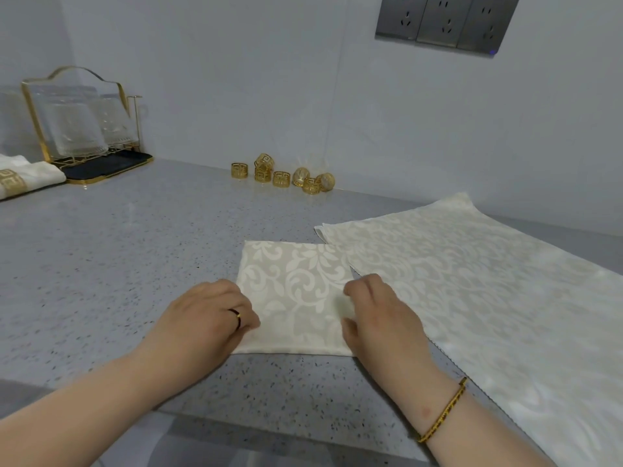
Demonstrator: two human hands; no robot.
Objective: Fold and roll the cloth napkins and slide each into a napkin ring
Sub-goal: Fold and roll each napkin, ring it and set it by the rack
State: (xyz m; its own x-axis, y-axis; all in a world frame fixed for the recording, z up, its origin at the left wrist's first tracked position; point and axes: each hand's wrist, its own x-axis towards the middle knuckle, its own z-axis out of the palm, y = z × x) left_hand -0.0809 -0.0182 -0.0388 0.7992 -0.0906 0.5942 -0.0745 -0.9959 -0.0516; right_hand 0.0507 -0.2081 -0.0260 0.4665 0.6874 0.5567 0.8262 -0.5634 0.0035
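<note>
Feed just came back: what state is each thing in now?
folded napkin: folded square, flat on counter, not yet rolled
left hand: grips its left edge
right hand: grips its right edge
spread napkins: unfolded, flat, at right
napkin rings: loose, empty, by wall
rolled napkin: ringed, far left

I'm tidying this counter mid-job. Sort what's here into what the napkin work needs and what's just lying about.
Needed: folded napkin, held at its sides by the left hand and right hand; flat napkins beside it; gold rings by the wall; finished rolls, far left.

Lying about: plate rack with glass plates; wall sockets.
</note>
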